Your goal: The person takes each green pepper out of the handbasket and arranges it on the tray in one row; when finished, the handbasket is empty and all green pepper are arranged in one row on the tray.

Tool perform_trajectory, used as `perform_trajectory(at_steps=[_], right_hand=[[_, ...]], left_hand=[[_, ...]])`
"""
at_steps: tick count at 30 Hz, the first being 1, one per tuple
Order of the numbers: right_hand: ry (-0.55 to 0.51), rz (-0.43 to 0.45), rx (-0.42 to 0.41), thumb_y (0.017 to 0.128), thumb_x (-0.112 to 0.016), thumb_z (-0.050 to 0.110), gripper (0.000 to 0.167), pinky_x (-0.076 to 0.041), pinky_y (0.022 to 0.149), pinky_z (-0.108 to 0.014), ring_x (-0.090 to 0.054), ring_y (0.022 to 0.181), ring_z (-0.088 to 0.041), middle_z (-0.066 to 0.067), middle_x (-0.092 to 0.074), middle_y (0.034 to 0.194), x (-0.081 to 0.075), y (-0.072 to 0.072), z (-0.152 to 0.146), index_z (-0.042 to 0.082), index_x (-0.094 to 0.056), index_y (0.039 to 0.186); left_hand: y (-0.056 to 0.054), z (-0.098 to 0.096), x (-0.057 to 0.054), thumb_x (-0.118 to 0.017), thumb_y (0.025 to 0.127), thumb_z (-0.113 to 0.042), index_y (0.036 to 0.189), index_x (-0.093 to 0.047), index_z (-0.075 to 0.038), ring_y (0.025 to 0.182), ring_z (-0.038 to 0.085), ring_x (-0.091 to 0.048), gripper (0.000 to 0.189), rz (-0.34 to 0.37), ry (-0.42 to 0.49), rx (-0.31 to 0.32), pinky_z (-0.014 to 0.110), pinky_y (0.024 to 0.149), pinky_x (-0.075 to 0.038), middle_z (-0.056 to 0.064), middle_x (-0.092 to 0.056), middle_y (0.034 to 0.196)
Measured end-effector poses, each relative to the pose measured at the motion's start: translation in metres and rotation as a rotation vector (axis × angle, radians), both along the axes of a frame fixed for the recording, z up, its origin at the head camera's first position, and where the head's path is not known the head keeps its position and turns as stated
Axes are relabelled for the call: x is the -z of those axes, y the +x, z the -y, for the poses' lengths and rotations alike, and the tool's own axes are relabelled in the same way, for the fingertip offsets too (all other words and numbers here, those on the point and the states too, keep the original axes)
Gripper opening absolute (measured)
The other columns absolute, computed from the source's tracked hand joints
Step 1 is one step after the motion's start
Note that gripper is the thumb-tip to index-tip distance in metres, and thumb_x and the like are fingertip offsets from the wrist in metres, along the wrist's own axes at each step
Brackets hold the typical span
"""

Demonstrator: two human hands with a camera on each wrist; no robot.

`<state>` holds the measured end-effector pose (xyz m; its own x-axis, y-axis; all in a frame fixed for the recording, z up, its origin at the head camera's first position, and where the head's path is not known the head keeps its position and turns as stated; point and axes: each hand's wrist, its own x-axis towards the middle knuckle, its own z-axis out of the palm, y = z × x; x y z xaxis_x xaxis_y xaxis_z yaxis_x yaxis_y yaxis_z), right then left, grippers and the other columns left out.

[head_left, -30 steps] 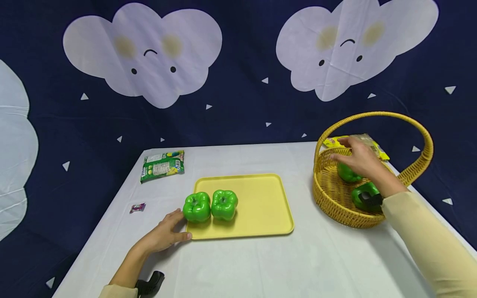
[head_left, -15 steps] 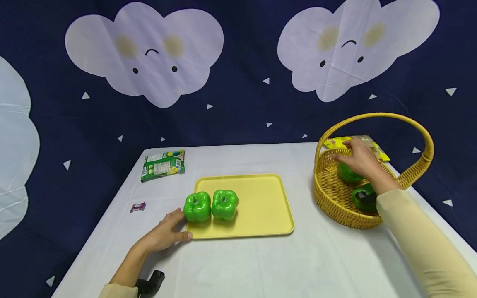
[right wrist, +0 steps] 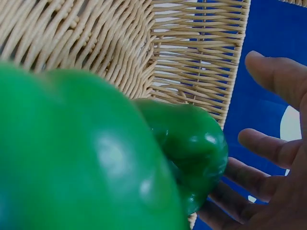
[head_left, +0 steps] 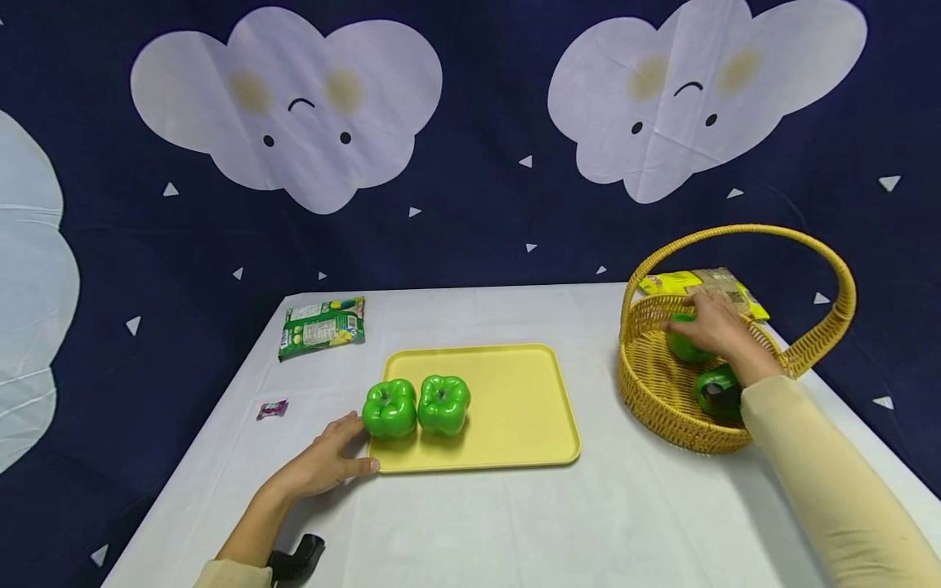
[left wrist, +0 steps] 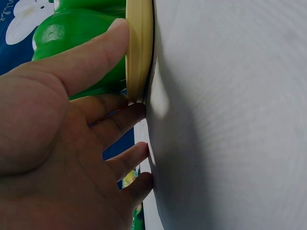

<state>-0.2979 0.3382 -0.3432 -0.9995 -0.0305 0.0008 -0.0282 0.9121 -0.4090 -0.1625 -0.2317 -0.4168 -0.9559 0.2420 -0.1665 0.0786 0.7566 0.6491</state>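
My left hand [head_left: 319, 469] lies at the left end of a yellow tray [head_left: 522, 404], its thumb against the tray's rim and its fingers loosely extended along the side. Two green bell peppers sit side by side on that tray: the left pepper [head_left: 390, 410] is beside my fingers, the other pepper [head_left: 444, 406] just right of it. My right hand [head_left: 713, 328] reaches into a wicker basket [head_left: 650, 412], over the far green bell pepper [head_left: 685, 349]. In the right wrist view its fingers are spread, fingertips right at this pepper [right wrist: 199, 148]. A nearer pepper [right wrist: 81, 158] fills the lower left.
The basket's tall arched handle [head_left: 742, 227] rises around my right forearm. Behind the basket lies a yellow snack bag [head_left: 669, 282]. A green snack bag [head_left: 321, 327] and a small wrapped candy [head_left: 272, 409] lie on the white table [head_left: 470, 523] at the left.
My right hand has lowered into the basket, down to the far pepper. The left hand, tray and its peppers stay put.
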Motion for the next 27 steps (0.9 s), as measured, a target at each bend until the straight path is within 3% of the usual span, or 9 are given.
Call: perform_trajectory(at_steps=[4, 10, 15, 20, 27], right_hand=[[0.005, 0.021, 0.012, 0.083, -0.055, 0.063, 0.094, -0.030, 0.098, -0.067, -0.025, 0.125, -0.054, -0.039, -0.024, 0.138, 0.0039, 0.0003, -0.0037, -0.011, -0.032, 0.136], [0.010, 0.018, 0.023, 0.087, -0.059, 0.050, 0.082, -0.033, 0.095, -0.064, -0.030, 0.121, -0.053, -0.039, -0.029, 0.135, 0.0058, 0.0001, -0.0056, -0.011, -0.033, 0.135], [0.016, 0.020, 0.032, 0.085, -0.058, 0.055, 0.086, -0.033, 0.093, -0.064, -0.030, 0.120, -0.053, -0.038, -0.030, 0.133, 0.0063, 0.0003, -0.0071, -0.011, -0.033, 0.135], [0.012, 0.046, 0.040, 0.084, -0.057, 0.059, 0.089, -0.038, 0.085, -0.059, -0.035, 0.111, -0.049, -0.038, -0.030, 0.129, 0.0074, 0.0004, -0.0089, -0.010, -0.031, 0.136], [0.039, 0.052, -0.003, 0.088, -0.060, 0.043, 0.073, -0.046, 0.074, -0.048, -0.049, 0.101, -0.044, -0.036, -0.045, 0.121, 0.0071, -0.0008, -0.0090, -0.010, -0.038, 0.132]], left_hand=[[0.0000, -0.0002, -0.0003, -0.074, 0.078, -0.033, 0.141, -0.042, -0.006, 0.142, 0.047, -0.012, 0.076, 0.002, 0.004, 0.002, 0.071, 0.109, -0.009, 0.026, -0.030, 0.150], [0.0000, -0.0001, -0.0007, -0.074, 0.078, -0.034, 0.141, -0.042, -0.005, 0.142, 0.047, -0.012, 0.076, 0.003, 0.002, 0.002, 0.070, 0.110, -0.009, 0.026, -0.029, 0.150], [0.0000, 0.0002, -0.0007, -0.074, 0.078, -0.034, 0.140, -0.043, -0.004, 0.142, 0.047, -0.013, 0.076, 0.000, 0.004, 0.006, 0.070, 0.110, -0.010, 0.026, -0.029, 0.150], [0.0000, 0.0004, 0.0001, -0.073, 0.078, -0.034, 0.141, -0.042, -0.004, 0.142, 0.047, -0.013, 0.076, -0.007, -0.003, 0.008, 0.070, 0.110, -0.010, 0.026, -0.029, 0.150], [0.0000, -0.0001, 0.0000, -0.073, 0.078, -0.035, 0.141, -0.042, -0.006, 0.142, 0.047, -0.013, 0.076, -0.001, -0.002, 0.003, 0.071, 0.109, -0.010, 0.026, -0.031, 0.150]])
